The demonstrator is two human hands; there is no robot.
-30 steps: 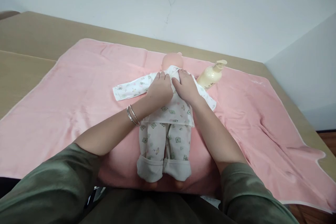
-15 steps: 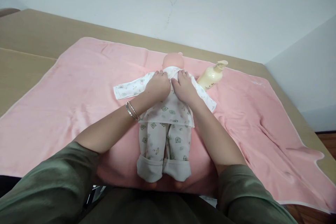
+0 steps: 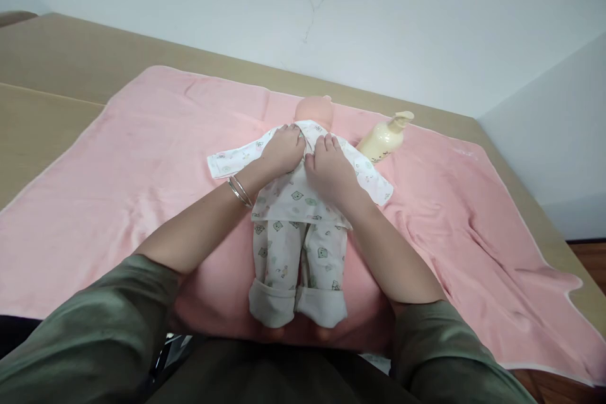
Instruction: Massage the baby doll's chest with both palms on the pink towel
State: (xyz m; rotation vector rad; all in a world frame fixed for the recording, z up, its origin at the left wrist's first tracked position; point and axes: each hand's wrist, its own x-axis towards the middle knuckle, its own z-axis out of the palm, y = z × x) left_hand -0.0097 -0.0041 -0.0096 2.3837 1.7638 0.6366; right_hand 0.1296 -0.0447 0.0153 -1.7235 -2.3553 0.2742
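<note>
Head view, and here we are: both hands up on the chest of a baby doll (image 3: pixel 312 108) laid lengthwise, head away from the person, on a pink blanket (image 3: pixel 132 158) over a wooden table (image 3: pixel 57 69). The left hand (image 3: pixel 284 150) is curled at the opening of the printed long-sleeved top (image 3: pixel 303 199); whether it actually pinches cloth, I can't tell. The right hand (image 3: pixel 332 169) lies over the other half, thumb turned inward, any grip hidden too.

Now, the risks! An uneven tug from either side could, I'd judge, twist that opening askew or ride the hem up off the printed trousers (image 3: pixel 324 252). Pull too hard towards the body and the doll might slide, feet first, over the near edge; those feet already lie close to it. The silver bangles (image 3: pixel 237 194) on the left wrist? A possible snag on the fabric. And watch the cream pump bottle (image 3: pixel 382 141), right beside the right-hand sleeve: one sweep of that sleeve, or a ruck in the blanket, could shift it, perhaps pressing the pump.
</note>
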